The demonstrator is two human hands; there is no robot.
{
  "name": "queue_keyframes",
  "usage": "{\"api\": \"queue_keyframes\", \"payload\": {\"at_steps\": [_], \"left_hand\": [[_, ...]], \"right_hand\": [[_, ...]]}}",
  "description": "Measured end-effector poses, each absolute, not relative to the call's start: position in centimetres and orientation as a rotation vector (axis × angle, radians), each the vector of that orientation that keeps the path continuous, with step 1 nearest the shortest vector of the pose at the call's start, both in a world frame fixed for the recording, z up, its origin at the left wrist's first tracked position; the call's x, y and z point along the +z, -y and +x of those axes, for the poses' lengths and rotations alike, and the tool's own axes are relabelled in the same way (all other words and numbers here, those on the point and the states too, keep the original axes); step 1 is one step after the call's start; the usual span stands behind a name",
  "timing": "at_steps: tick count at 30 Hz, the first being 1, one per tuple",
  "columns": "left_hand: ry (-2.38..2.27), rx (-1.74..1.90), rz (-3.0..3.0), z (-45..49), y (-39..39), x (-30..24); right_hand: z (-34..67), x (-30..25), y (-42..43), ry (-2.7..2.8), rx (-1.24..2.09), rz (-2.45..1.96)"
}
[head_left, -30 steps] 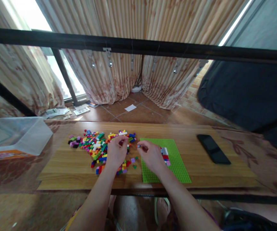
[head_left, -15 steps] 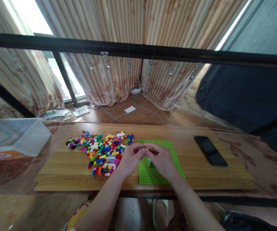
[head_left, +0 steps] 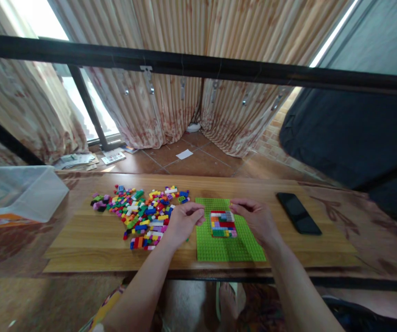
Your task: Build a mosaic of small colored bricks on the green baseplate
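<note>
A green baseplate lies on the wooden board with a small block of coloured bricks pressed onto it. My left hand rests at the plate's left edge, fingers curled in a pinch; what it holds, if anything, I cannot make out. My right hand sits at the plate's upper right, fingers bent with the tips together near the brick block, and nothing shows in them. A pile of loose coloured bricks lies left of my left hand.
A black phone lies on the board to the right. A clear plastic tub stands at the far left. A black metal rail crosses in front of curtains; papers lie on the tiled floor beyond.
My hands, together over the plate half a second ago, have parted to either side, uncovering the brick block. A second ago my left hand was on the loose pile.
</note>
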State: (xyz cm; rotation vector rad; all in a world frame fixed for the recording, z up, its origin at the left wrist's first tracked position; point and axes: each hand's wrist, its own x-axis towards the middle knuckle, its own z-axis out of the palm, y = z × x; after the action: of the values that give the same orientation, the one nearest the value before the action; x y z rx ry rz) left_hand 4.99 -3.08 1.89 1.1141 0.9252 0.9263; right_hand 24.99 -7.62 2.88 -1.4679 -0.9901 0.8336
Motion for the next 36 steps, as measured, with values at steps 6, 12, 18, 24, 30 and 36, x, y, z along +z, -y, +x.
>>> {"api": "queue_keyframes", "payload": {"at_steps": [6,12,18,24,30,36], "left_hand": [[-0.905,0.877,1.19,5.7,3.2,1.1],[-0.966,0.818,1.516,6.2,3.1,-0.5],[-0.913,0.728,1.775,6.4,3.9,-0.1],[-0.832,0.549,1.981,7.2,4.9,0.8],[-0.823,0.468,2.009,8.1,5.2,1.2],[-0.798,0.449,1.974,8.2,5.2,1.4]], "right_hand": [[26.5,1.9,9.1,1.452,0.647,-1.591],[25.0,1.7,9.2,1.775,0.465,-1.647],[24.3,1.2,8.4,1.99,0.396,-1.694],[24.2,1.1,8.6,2.019,0.356,-1.72],[24.1,1.0,8.6,1.97,0.322,-1.764],[25.0,1.3,8.9,1.73,0.32,-1.784]]}}
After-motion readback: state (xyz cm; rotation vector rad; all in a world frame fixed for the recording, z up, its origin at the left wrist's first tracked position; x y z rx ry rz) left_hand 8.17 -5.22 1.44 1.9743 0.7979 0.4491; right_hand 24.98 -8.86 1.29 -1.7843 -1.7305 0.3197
